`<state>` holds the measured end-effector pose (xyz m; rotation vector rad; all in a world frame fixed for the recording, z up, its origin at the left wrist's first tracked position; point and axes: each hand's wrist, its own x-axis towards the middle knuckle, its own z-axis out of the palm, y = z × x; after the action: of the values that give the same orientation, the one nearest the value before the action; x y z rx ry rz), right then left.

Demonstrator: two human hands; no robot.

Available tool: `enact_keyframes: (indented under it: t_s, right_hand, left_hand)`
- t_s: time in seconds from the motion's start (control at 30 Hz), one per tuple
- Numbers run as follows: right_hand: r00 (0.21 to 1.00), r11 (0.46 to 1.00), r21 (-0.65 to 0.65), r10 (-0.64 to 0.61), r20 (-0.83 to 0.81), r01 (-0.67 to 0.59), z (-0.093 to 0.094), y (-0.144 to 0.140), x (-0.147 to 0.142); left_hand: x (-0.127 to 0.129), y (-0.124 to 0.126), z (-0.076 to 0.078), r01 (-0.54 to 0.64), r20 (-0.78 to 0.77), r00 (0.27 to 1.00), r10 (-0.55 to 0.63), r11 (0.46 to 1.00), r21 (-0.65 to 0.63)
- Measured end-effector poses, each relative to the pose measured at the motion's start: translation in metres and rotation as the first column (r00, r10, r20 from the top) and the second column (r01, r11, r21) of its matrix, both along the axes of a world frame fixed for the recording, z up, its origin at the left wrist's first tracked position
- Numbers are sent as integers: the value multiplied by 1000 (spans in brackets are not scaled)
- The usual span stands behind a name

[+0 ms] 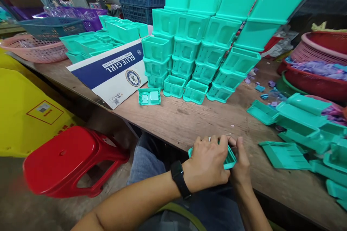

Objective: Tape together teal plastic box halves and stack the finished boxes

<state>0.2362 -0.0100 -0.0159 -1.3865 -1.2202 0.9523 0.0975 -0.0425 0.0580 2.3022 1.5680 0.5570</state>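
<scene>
A small teal plastic box [230, 158] sat at the near edge of the wooden desk [189, 122], gripped between both hands. The left hand [207, 162], a black watch [179, 178] on its wrist, lay over the top of the box with its fingers [222, 144] curled closed around it. The right hand [241, 164] pressed against the box's right side, its fingers closed on that end, mostly hidden behind the left.

Just to the right lay loose teal lids and trays [295, 130]. Farther back on the desk stood a tall stack of matching teal boxes [200, 47], with one flat teal part [149, 96] lying apart in front of it, beside a blue-and-white carton [111, 70]. A red stool [67, 160] stood on the floor to the left, and red baskets [314, 79] sat at the far right.
</scene>
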Motion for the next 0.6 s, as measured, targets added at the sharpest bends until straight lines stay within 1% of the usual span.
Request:
enact_keyframes:
  t_s: [0.17, 0.3, 0.47, 0.6]
  right_hand:
    - [989, 994, 29, -105, 105, 102, -11, -2, 5]
    - [975, 988, 41, -152, 159, 148, -11, -3, 6]
    - [983, 993, 32, -116, 144, 113, -5, -3, 3]
    - [991, 998, -17, -51, 121, 54, -2, -1, 0]
  left_hand:
    - [0, -1, 0, 28, -26, 999, -27, 999, 32]
    - [1, -1, -1, 40, -38, 999, -39, 999, 33]
    - [-2, -2, 1, 25, -50, 998, -27, 999, -29]
    - [-13, -1, 8, 56, -4, 998, -57, 988, -145]
